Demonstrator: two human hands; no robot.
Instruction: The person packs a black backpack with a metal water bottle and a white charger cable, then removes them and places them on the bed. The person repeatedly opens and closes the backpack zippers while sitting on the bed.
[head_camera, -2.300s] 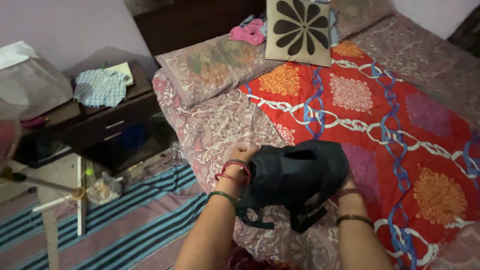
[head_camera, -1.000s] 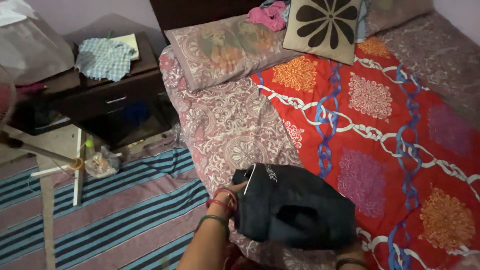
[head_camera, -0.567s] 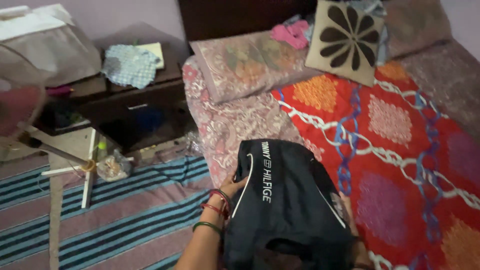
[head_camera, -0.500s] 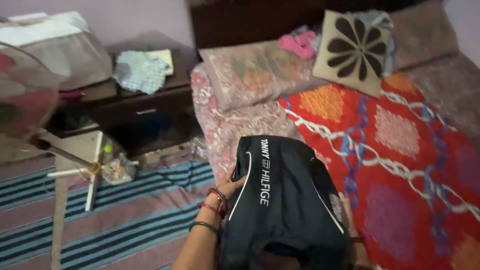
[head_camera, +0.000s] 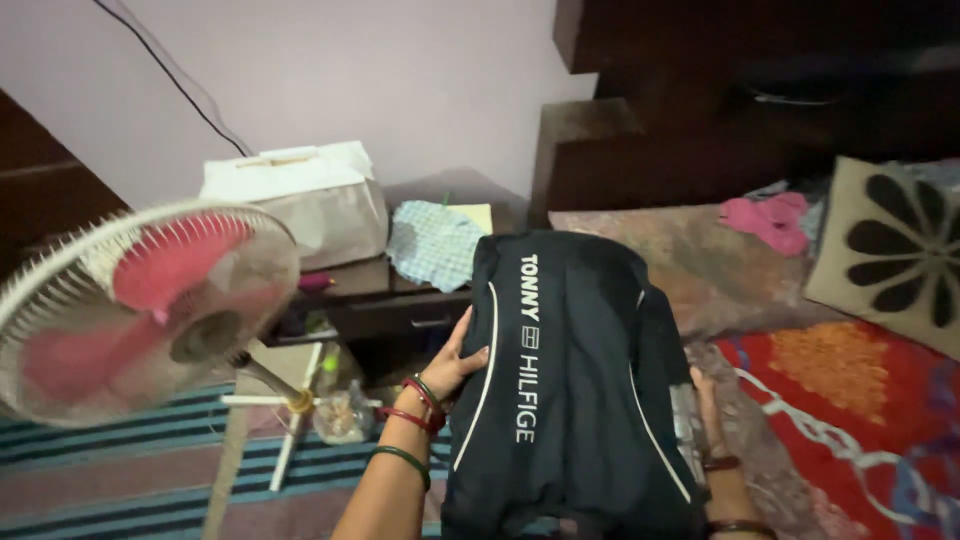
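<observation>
Between the two hands, a dark navy backpack (head_camera: 575, 380) is held up in front of the body, above the edge of the bed (head_camera: 850, 400). Its long axis is kept almost upright, with the top turned away from the person and the bottom toward the lower edge of the view. The left hand (head_camera: 455, 360) is pressed flat on the left side of the bag, the fingers spread and open against the fabric, thumb forward; red and green bangles (head_camera: 412, 415) are worn on this wrist. The right hand (head_camera: 705, 405) is placed on the right side, mostly hidden behind the bag, so its grip cannot be told exactly. Both hands are about equally near. To the left a standing fan (head_camera: 140, 305) is seen, and behind the bag a dark bedside cabinet (head_camera: 400, 300) with a checked cloth (head_camera: 430, 240) on it.
</observation>
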